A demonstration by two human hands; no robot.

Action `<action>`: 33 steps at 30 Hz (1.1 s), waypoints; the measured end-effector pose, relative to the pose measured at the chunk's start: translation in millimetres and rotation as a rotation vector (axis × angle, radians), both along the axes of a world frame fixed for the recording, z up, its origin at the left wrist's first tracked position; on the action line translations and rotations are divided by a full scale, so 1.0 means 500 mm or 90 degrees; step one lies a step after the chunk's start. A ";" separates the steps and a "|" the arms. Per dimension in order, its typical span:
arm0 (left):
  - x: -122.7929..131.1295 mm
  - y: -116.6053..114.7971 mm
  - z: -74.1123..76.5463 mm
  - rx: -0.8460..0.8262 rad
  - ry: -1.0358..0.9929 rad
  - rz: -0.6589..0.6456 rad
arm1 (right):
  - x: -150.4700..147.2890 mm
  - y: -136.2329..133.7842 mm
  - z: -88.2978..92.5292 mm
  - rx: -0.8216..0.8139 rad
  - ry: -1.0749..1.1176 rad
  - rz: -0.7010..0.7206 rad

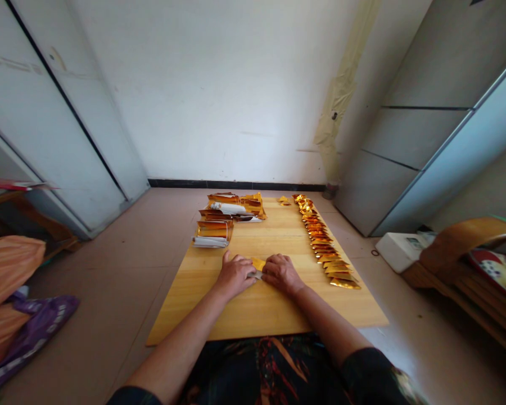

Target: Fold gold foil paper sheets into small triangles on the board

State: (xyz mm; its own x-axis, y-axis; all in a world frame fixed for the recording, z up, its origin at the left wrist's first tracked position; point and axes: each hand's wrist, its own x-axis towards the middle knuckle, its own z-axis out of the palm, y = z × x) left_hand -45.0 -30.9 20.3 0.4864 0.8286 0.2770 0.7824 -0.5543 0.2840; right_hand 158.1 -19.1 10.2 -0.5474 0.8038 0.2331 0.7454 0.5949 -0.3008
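Observation:
Near the middle of the wooden board (pixel 219 304), a sheet of gold foil paper (pixel 258 263) with a greyish-white underside lies between my two hands. My left hand (pixel 236 274) grips its left part with curled fingers. On the other side, my right hand (pixel 281 271) presses its fingers together on the right part. My fingers cover much of the sheet, so its full shape is hidden. Stacks of gold foil sheets (pixel 213 229) lie beyond my left hand. Along the right edge runs a row of folded gold foil pieces (pixel 320 242), overlapping one another.
A single small folded gold piece (pixel 284 201) sits at the board's far edge. Beyond is a white wall (pixel 219 101). Grey cabinets (pixel 413 124) stand at right, beside a white box (pixel 398 251) and a wooden chair (pixel 468 247). Orange and purple bags (pixel 37 320) lie at left.

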 end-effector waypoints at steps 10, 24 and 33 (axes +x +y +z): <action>0.032 -0.025 0.007 0.018 0.007 0.076 | 0.011 -0.011 0.007 0.001 0.022 0.033; 0.033 -0.033 -0.004 0.007 -0.025 0.102 | -0.016 -0.002 0.012 -0.053 0.023 -0.076; 0.028 -0.037 -0.014 -0.018 -0.049 0.113 | -0.040 0.006 0.040 -0.123 -0.037 -0.180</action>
State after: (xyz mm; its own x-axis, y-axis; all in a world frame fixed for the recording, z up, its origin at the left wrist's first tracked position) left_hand -30.9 -49.2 13.4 0.3103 0.9076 0.2828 0.8428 -0.4003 0.3598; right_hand 138.3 -16.0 30.1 -0.3043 0.9518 0.0375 0.8916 0.2985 -0.3404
